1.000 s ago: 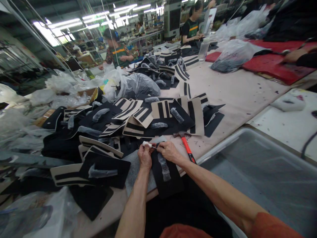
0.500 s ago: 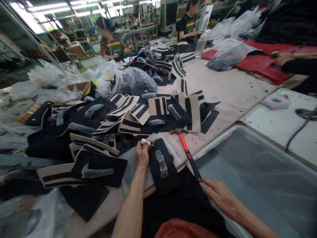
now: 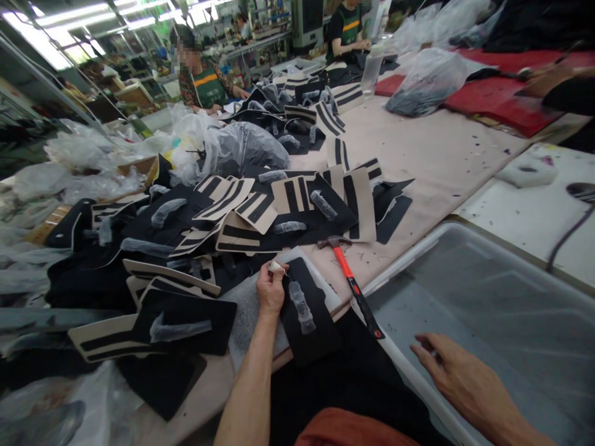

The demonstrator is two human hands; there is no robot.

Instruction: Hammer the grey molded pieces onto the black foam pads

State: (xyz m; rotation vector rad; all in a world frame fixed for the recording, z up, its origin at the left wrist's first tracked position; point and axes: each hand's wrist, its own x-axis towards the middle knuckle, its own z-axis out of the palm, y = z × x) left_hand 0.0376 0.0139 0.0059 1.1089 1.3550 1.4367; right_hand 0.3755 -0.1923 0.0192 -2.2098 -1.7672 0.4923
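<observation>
My left hand (image 3: 271,290) is closed around a small white-handled pointed tool (image 3: 276,267), its thin tip by the upper edge of a black panel (image 3: 297,341). A handle piece wrapped in clear plastic (image 3: 302,308) is fixed on that panel. The panel lies partly on a pale slab (image 3: 253,313) and overhangs the table's front edge. To its right lies a claw hammer (image 3: 352,280) with a red and black handle, its head on the table. My right hand (image 3: 465,371) is off the hammer, over the plastic bin, with fingers loosely curled and apart.
A translucent plastic bin (image 3: 502,310) stands at the right against the table (image 3: 418,161). Black and beige panels (image 3: 320,198) are heaped left and ahead. Bagged parts (image 3: 246,145) lie behind. Two co-workers (image 3: 204,80) work at the far side; another person's hand (image 3: 548,80) is by red material (image 3: 493,111).
My right hand has let go of the hammer's handle and moved right over the bin. The hammer rests almost where it was. My left hand stays by the panel's upper edge.
</observation>
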